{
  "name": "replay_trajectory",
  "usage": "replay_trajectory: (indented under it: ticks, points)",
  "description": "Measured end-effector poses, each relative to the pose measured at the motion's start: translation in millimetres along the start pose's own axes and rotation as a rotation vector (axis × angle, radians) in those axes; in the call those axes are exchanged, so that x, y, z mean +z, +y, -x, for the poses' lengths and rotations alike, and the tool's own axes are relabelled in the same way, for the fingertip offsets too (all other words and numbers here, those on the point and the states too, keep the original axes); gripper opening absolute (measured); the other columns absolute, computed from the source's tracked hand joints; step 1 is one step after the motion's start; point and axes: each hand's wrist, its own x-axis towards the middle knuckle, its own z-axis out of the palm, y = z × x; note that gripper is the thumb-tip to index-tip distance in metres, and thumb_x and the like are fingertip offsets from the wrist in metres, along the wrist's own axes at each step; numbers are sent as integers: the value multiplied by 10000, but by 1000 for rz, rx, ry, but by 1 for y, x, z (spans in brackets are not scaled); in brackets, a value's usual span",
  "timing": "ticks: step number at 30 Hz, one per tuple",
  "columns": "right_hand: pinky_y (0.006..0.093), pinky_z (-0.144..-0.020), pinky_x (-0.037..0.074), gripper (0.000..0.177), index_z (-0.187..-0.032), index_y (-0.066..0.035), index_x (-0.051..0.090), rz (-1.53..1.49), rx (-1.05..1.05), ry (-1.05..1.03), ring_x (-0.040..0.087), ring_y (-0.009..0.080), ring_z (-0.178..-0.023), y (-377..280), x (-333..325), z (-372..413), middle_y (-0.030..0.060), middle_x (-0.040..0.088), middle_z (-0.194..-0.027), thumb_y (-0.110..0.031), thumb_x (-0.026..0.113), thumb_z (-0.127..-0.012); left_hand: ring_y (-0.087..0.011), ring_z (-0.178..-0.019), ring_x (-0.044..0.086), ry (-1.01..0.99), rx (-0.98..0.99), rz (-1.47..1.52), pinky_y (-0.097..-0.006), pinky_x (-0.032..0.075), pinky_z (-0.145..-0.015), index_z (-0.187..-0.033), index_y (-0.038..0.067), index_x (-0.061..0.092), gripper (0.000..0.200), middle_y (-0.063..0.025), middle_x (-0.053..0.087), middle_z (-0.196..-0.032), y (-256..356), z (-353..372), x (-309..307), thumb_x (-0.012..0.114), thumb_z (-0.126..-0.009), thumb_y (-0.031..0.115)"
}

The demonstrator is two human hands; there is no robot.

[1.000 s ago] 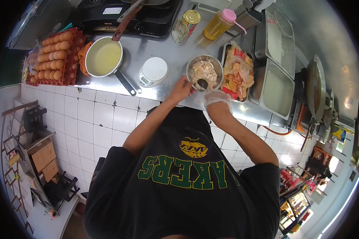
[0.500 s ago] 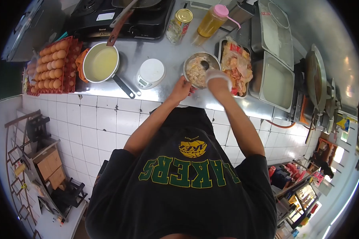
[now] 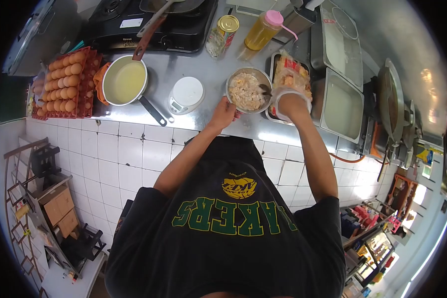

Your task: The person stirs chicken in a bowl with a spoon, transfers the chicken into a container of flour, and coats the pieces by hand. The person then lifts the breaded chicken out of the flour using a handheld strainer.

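A round metal bowl point(image 3: 230, 82) holding a pale, chunky wet mixture point(image 3: 247, 93) stands near the counter's front edge. My left hand point(image 3: 225, 113) grips its near left rim, thumb on the side. My right hand point(image 3: 291, 103), in a clear plastic glove, is closed at the bowl's right side. From it a spoon point(image 3: 265, 90) reaches over the right rim; its handle is mostly hidden by the glove. Just behind and under that hand lies a tray of raw chicken pieces point(image 3: 289, 74) with clear plastic over it.
Left of the bowl are a white kitchen scale point(image 3: 187, 90), a pot of yellowish liquid point(image 3: 125, 82) and stacked egg trays point(image 3: 64, 84). Behind stand a jar point(image 3: 222, 37), a pink-capped oil bottle point(image 3: 263, 32) and a gas stove point(image 3: 184, 30). Metal containers point(image 3: 340, 104) are at right.
My right hand has moved right with the spoon, from over the mixture to the bowl's right rim and the chicken tray. My left hand stays on the bowl.
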Motion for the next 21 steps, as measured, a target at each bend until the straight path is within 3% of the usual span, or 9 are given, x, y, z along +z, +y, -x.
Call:
replay_trajectory:
  ticks: [3, 8, 9, 11, 14, 17, 21]
  points:
    - [445, -689, 543, 171, -854, -10, 683, 5, 153, 26, 680, 349, -789, 0, 10, -11, 210, 678, -847, -64, 532, -794, -134, -708, 633, -19, -3, -16, -271, 528, -641, -1082, 63, 433, 121, -110, 664, -881, 0, 1, 0, 440, -997, 149]
    - [412, -642, 551, 151, -859, -12, 685, 65, -15, 157, 690, 319, -773, -38, 45, -5, 190, 683, -817, -67, 555, -807, -159, -737, 651, 5, 53, 35, -290, 550, -665, -1066, 51, 422, 100, -126, 659, -879, -9, -3, 2, 435, -995, 120]
    - [412, -642, 551, 151, -859, -12, 685, 69, -26, 152, 690, 319, -773, -45, 36, 9, 190, 683, -817, -67, 555, -807, -168, -743, 654, 10, 75, 66, -297, 555, -670, -1057, 43, 420, 95, -130, 656, -879, -11, -2, 2, 436, -993, 112]
    - [406, -649, 571, 206, -927, -9, 707, 95, -36, -47, 710, 311, -816, -60, 8, 36, 181, 698, -823, -89, 538, -841, -176, -749, 658, 20, 94, 98, -304, 560, -676, -1047, 36, 418, 91, -133, 653, -879, -16, -3, 3, 437, -991, 105]
    - [390, -632, 571, 187, -916, -4, 707, 77, 104, 21, 711, 303, -774, -81, 31, 38, 171, 700, -815, -70, 571, -806, -183, -760, 658, 15, 110, 120, -307, 561, -676, -1033, 29, 416, 82, -137, 644, -883, -14, -5, 3, 434, -990, 96]
    - [401, -625, 566, 156, -868, -20, 716, 28, -5, 92, 708, 309, -786, -71, 53, 2, 192, 698, -838, -49, 602, -766, -186, -777, 660, 21, 96, 57, -309, 563, -677, -1025, 29, 413, 79, -138, 634, -885, -8, 1, 4, 430, -990, 99]
    - [425, -669, 553, 146, -854, -4, 696, -60, 16, 83, 693, 334, -827, -14, 39, -24, 218, 683, -852, -57, 585, -775, -188, -786, 661, 16, 119, 84, -309, 565, -691, -1036, 27, 415, 91, -137, 625, -887, -13, 0, 6, 426, -989, 104]
